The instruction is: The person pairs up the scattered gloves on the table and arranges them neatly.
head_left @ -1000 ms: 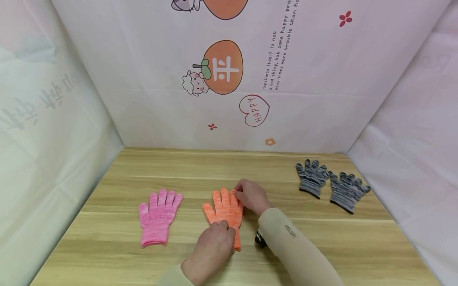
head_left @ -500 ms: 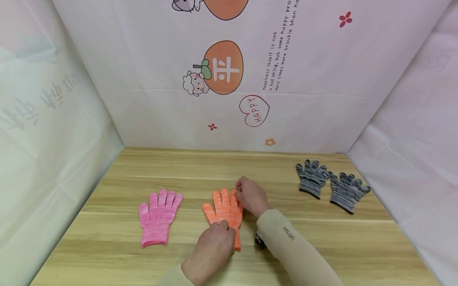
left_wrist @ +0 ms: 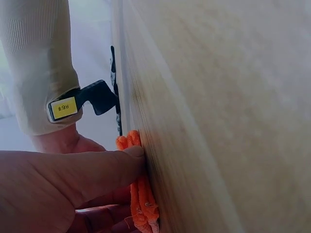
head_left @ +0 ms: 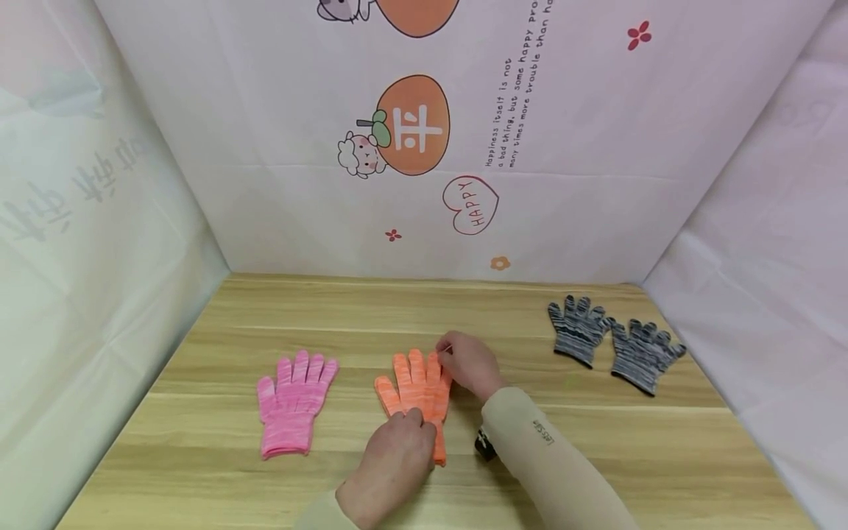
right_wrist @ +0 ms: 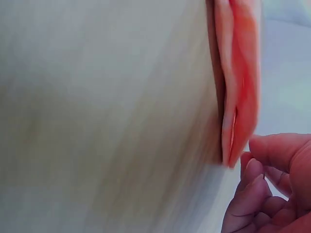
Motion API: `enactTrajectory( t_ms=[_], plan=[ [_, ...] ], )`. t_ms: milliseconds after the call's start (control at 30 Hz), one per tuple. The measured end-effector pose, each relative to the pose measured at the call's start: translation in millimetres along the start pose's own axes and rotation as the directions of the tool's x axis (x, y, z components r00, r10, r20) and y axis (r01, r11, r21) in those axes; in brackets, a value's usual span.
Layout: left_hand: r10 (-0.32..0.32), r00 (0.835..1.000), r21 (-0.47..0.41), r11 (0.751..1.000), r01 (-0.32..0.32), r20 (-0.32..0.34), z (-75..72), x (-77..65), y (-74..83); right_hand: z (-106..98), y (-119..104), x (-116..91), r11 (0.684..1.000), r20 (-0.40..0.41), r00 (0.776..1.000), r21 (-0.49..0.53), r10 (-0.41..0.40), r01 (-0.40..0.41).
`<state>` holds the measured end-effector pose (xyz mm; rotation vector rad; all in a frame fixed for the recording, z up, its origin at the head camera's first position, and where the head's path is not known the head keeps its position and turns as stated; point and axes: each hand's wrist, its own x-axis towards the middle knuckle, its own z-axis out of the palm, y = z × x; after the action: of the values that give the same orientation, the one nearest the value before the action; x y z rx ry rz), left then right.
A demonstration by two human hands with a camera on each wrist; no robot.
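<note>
An orange knit glove (head_left: pixel 424 390) lies flat at the middle of the table, fingers pointing away from me. Over its cuff my left hand (head_left: pixel 397 453) grips it; the thumb lies against the edge of the orange glove (left_wrist: pixel 144 199) in the left wrist view, with the other fingers curled over it. Beside the tips of the glove's fingers, my right hand (head_left: pixel 472 362) is curled with thumb and fingertips together. In the right wrist view those fingers (right_wrist: pixel 274 150) sit just past the end of the orange glove (right_wrist: pixel 245 73); nothing is clearly visible between them.
On the wooden table (head_left: pixel 358 313), a pink glove (head_left: pixel 291 405) lies to the left. Two grey-black gloves, one (head_left: pixel 578 331) beside the other (head_left: pixel 642 353), lie at the far right. Printed white sheets (head_left: pixel 298 184) wall the back and sides.
My right hand has shifted slightly right, away from the orange glove's fingertips. The left hand and all the gloves stay in place.
</note>
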<state>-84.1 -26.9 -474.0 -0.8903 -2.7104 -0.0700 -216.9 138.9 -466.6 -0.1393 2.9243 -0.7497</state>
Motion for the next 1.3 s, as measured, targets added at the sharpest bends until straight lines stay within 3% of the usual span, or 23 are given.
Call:
enactTrajectory(
  t_ms=[133, 367, 700, 1300],
  plan=[
    [0.001, 1.0, 0.008, 1.0, -0.001, -0.001, 0.0, -0.2, 0.0, -7, 10, -3, 0.999, 0.003, 1.0, 0.031, 0.03, -0.03],
    [-0.024, 0.997, -0.036, 0.999, 0.026, 0.067, -3.5, 0.3, -0.5, -11, 18, -6, 0.999, 0.061, 0.998, 0.037, 0.02, -0.023],
    [-0.017, 0.998, -0.028, 0.999, 0.019, 0.065, -2.2, 0.5, -0.7, -10, 17, -6, 0.998, 0.066, 0.996, 0.024, 0.053, -0.055],
    [-0.016, 0.996, -0.019, 1.0, 0.018, 0.087, -3.0, 2.4, 0.9, -11, 18, -10, 0.998, 0.073, 0.997, 0.043, 0.039, -0.042]
  ],
)
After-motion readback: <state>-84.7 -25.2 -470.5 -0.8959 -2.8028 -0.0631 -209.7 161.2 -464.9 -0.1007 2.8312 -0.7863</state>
